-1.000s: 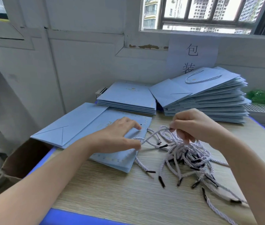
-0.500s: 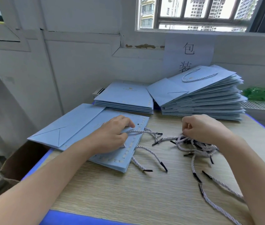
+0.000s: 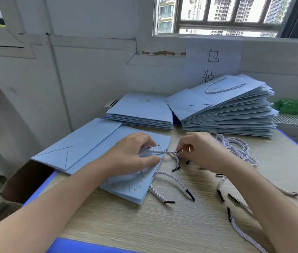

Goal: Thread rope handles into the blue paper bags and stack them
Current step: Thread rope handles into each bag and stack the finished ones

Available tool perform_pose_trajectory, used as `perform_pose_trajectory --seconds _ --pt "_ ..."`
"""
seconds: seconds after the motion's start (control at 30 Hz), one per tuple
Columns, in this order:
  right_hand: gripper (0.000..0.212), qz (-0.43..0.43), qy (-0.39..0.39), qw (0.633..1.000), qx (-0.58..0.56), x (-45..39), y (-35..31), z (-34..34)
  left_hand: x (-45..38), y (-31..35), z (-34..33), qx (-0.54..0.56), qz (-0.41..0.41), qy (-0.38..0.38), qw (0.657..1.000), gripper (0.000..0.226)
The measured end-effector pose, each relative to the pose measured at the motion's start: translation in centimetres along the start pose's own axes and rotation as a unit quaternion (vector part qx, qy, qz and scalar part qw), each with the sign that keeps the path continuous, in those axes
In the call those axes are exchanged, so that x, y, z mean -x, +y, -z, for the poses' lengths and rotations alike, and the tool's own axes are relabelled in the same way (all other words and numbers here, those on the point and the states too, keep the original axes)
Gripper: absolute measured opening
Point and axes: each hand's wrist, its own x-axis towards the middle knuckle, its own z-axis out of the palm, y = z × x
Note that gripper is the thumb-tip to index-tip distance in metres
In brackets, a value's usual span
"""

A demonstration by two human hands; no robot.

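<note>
- My left hand [image 3: 135, 154] lay on the blue paper bag [image 3: 93, 148] at centre frame, thumb stretched flat along the bag's near edge and the other fingers curled over a white rope handle [image 3: 160, 152] — that rope ran from under those fingers out to the right.
- My right hand [image 3: 202, 149] pinched the same rope just right of the bag's edge; beyond the pinch the rope dropped to its black tip [image 3: 176, 168], which rested on the wooden table [image 3: 144, 221].
- Two more roped ends trailed out from under the bag toward lower centre.
- The loose pile of ropes [image 3: 235, 148] sat right of my right hand, partly hidden behind it, strands straggling toward the lower right.
- Upper centre held a low stack of flat bags [image 3: 140, 112]; upper right, a taller stack of finished bags [image 3: 230, 110] — a rope loop showed on its top bag.
</note>
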Motion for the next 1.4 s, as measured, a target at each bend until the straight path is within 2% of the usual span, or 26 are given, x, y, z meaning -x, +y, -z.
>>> perform_pose_trajectory --seconds 0.1,0.17,0.23,0.33,0.57,0.77,0.87,1.03,1.23,1.4 --pt "0.003 -0.011 0.053 0.995 -0.082 0.1 0.0 0.6 0.2 0.6 -0.4 -0.009 -0.005 -0.014 1.0 0.041" --pt "0.01 -0.029 0.071 0.982 -0.175 0.2 -0.1 0.8 0.3 1.2 -1.0 -0.061 0.001 -0.042 0.997 0.056" --pt "0.018 -0.033 0.067 0.962 -0.262 0.0 -0.6 0.6 0.5 1.8 -1.3 -0.096 0.01 -0.069 0.993 0.065" --pt "0.023 -0.031 0.052 0.951 -0.302 -0.2 -1.3 -0.3 0.6 2.0 -1.2 -0.087 0.022 -0.079 0.993 0.071" --pt "0.017 -0.038 0.094 0.965 -0.24 -1.2 -2.6 -2.5 0.5 2.2 -0.9 -0.056 0.048 -0.088 0.993 0.059" --pt "0.004 0.013 0.095 0.987 -0.129 -1.9 -2.3 -3.0 0.1 1.5 -0.8 -0.01 0.046 -0.033 0.998 0.042" --pt "0.013 0.036 0.075 0.991 -0.103 -1.7 -2.2 -2.7 0.0 1.4 -0.6 0.0 0.051 -0.015 0.999 0.042" --pt "0.036 0.015 0.01 0.992 -0.127 -0.8 -1.7 -1.1 0.1 1.5 0.1 0.038 0.076 0.028 0.996 0.044" --pt "0.043 0.033 0.015 0.981 -0.189 -0.1 -1.8 -0.3 0.3 1.6 0.7 0.063 0.08 0.069 0.992 0.036" --pt "0.046 0.024 0.021 0.988 -0.153 -0.4 -2.0 -0.7 0.2 1.5 0.8 0.058 0.08 0.091 0.991 0.032"
